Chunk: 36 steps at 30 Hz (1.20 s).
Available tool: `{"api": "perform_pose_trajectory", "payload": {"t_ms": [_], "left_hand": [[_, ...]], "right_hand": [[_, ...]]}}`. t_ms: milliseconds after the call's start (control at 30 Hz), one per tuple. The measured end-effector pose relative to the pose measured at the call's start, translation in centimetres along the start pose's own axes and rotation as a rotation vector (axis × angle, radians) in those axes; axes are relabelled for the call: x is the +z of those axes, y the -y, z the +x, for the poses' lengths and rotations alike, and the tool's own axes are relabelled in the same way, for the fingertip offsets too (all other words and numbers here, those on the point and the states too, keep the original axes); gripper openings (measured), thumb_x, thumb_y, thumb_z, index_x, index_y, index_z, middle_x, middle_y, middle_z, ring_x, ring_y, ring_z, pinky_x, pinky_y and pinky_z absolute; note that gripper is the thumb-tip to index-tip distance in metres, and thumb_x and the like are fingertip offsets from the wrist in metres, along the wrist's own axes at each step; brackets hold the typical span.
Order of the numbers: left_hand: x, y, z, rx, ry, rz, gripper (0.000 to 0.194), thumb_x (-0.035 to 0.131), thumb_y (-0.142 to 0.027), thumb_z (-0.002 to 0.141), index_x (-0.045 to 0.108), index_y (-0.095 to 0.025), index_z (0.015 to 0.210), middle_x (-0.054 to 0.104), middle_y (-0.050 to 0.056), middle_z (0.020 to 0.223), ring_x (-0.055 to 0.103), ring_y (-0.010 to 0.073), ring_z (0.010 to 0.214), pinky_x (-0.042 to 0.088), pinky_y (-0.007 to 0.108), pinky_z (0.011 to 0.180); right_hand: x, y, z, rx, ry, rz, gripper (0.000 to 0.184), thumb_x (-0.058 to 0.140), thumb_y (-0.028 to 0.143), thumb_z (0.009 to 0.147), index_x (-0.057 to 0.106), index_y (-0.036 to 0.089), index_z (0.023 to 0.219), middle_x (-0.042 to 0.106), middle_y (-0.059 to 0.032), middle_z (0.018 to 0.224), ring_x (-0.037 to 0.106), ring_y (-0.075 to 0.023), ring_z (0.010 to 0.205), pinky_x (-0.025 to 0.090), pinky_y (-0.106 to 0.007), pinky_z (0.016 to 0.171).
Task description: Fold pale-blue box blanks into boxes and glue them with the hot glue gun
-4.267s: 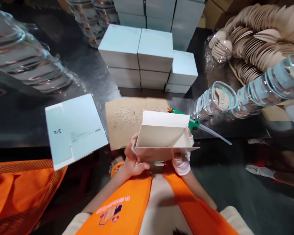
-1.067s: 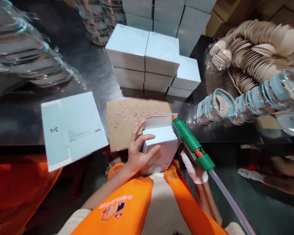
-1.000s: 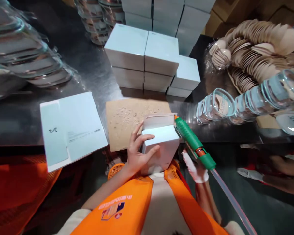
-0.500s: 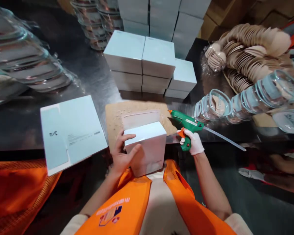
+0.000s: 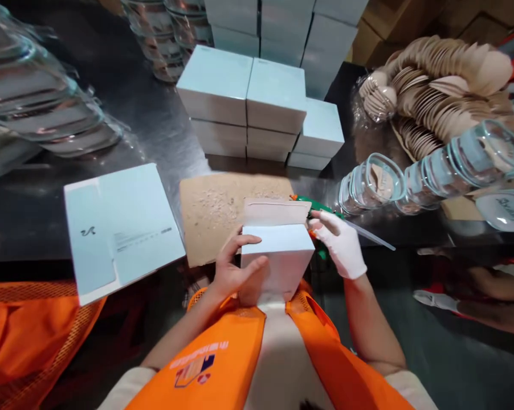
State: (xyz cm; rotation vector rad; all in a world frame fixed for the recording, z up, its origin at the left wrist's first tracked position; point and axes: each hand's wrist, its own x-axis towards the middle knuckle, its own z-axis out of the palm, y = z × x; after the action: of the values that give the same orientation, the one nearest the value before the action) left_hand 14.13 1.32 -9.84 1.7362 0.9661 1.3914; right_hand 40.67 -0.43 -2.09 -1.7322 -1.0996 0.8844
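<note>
My left hand (image 5: 232, 270) grips a small pale blue box (image 5: 277, 261) from its left side, holding it against my orange vest. The box's flap (image 5: 276, 212) stands open toward the table. My right hand (image 5: 341, 242), in a white glove, rests at the box's upper right corner with fingers stretched toward the flap. A green glue gun (image 5: 317, 206) lies on the table edge just behind that hand, a clear glue stick (image 5: 370, 236) pointing right.
A brown cardboard mat (image 5: 223, 212) flecked with glue crumbs lies in front. Flat box blanks (image 5: 120, 228) sit at left, finished boxes (image 5: 257, 102) are stacked behind. Glass bowls (image 5: 39, 108) at left, glass lids (image 5: 436, 168) and wooden discs (image 5: 445, 85) at right.
My right hand has laid the glue gun on the table and moved to the box's flap corner. The box shifted slightly right in my left hand.
</note>
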Motion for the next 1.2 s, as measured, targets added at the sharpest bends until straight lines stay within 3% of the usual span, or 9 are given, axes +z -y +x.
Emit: {"api": "perform_pose_trajectory", "payload": {"t_ms": [100, 200, 267, 367, 433, 533, 667, 1033, 1200], "left_hand": [[0.5, -0.1, -0.2, -0.035, 0.037, -0.037, 0.034, 0.081, -0.054, 0.089, 0.076, -0.023, 0.102, 0.076, 0.012, 0.124, 0.068, 0.0306, 0.131, 0.057, 0.042, 0.107], [1.1, 0.3, -0.5, -0.123, -0.013, -0.166, 0.038, 0.084, -0.054, 0.086, 0.073, -0.023, 0.106, 0.072, 0.014, 0.133, 0.069, 0.0313, 0.13, 0.057, 0.042, 0.105], [1.4, 0.8, -0.5, -0.184, -0.073, -0.312, 0.053, 0.088, -0.053, 0.083, 0.066, -0.028, 0.124, 0.073, 0.011, 0.128, 0.071, 0.0299, 0.125, 0.058, 0.041, 0.103], [1.5, 1.6, -0.2, -0.157, -0.115, -0.478, 0.079, 0.09, -0.049, 0.082, 0.046, -0.038, 0.146, 0.073, 0.004, 0.115, 0.074, 0.0281, 0.117, 0.056, 0.046, 0.105], [1.2, 1.8, -0.1, -0.107, -0.098, -0.496, 0.068, 0.091, -0.044, 0.082, 0.055, -0.038, 0.139, 0.071, 0.002, 0.112, 0.073, 0.0263, 0.114, 0.055, 0.049, 0.109], [0.7, 1.7, 0.0, -0.065, -0.032, -0.432, 0.03, 0.091, -0.041, 0.082, 0.073, -0.029, 0.103, 0.067, 0.004, 0.114, 0.067, 0.0239, 0.115, 0.053, 0.05, 0.114], [0.6, 1.2, -0.1, -0.057, -0.029, -0.379, 0.024, 0.089, -0.043, 0.084, 0.075, -0.025, 0.09, 0.064, 0.005, 0.112, 0.063, 0.0243, 0.116, 0.054, 0.05, 0.112], [1.6, 0.9, 0.0, -0.136, -0.009, -0.409, 0.029, 0.092, -0.045, 0.08, 0.075, -0.024, 0.089, 0.067, 0.007, 0.113, 0.068, 0.0262, 0.116, 0.055, 0.052, 0.108], [1.1, 0.5, 0.6, -0.123, -0.019, -0.366, 0.032, 0.091, -0.048, 0.08, 0.072, -0.023, 0.087, 0.068, 0.005, 0.106, 0.069, 0.0242, 0.109, 0.056, 0.049, 0.107]], "right_hand": [[2.6, 0.1, 0.0, 0.121, 0.246, 0.377, 0.052, 0.094, 0.046, 0.067, 0.079, 0.021, 0.11, 0.082, -0.0051, 0.108, 0.076, -0.0266, 0.101, 0.061, -0.037, 0.09], [3.3, -1.0, 0.4, 0.115, 0.198, 0.487, 0.054, 0.099, 0.041, 0.062, 0.077, 0.022, 0.108, 0.081, -0.0028, 0.107, 0.076, -0.0245, 0.1, 0.061, -0.038, 0.093], [2.5, -2.0, 0.5, 0.01, 0.254, 0.426, 0.053, 0.096, 0.055, 0.07, 0.077, 0.021, 0.106, 0.08, -0.005, 0.109, 0.075, -0.0261, 0.105, 0.06, -0.041, 0.099], [0.8, -3.1, 0.1, -0.221, 0.552, 0.287, 0.076, 0.079, 0.086, 0.072, 0.078, 0.022, 0.113, 0.072, -0.0142, 0.135, 0.067, -0.0341, 0.128, 0.055, -0.049, 0.107], [0.2, -3.2, -0.4, -0.393, 0.64, 0.176, 0.077, 0.08, 0.082, 0.075, 0.074, 0.025, 0.126, 0.06, -0.0166, 0.153, 0.059, -0.0354, 0.141, 0.053, -0.05, 0.111], [0.6, -2.9, -1.0, -0.67, 0.543, -0.023, 0.047, 0.077, 0.05, 0.097, 0.067, 0.03, 0.138, 0.061, -0.0147, 0.153, 0.062, -0.0298, 0.137, 0.053, -0.049, 0.112], [1.5, -2.3, -1.1, -0.889, 0.495, -0.149, 0.035, 0.061, 0.033, 0.106, 0.066, 0.032, 0.14, 0.064, -0.0127, 0.149, 0.065, -0.0274, 0.13, 0.055, -0.048, 0.109], [1.7, -2.7, -1.5, -0.975, 0.402, -0.177, 0.032, 0.059, 0.035, 0.105, 0.065, 0.029, 0.136, 0.066, -0.0151, 0.142, 0.067, -0.0304, 0.124, 0.058, -0.052, 0.102], [1.0, -3.6, -2.3, -0.816, 0.336, -0.076, 0.045, 0.068, 0.051, 0.1, 0.059, 0.032, 0.14, 0.052, -0.0148, 0.157, 0.06, -0.0323, 0.138, 0.055, -0.053, 0.109]]}}
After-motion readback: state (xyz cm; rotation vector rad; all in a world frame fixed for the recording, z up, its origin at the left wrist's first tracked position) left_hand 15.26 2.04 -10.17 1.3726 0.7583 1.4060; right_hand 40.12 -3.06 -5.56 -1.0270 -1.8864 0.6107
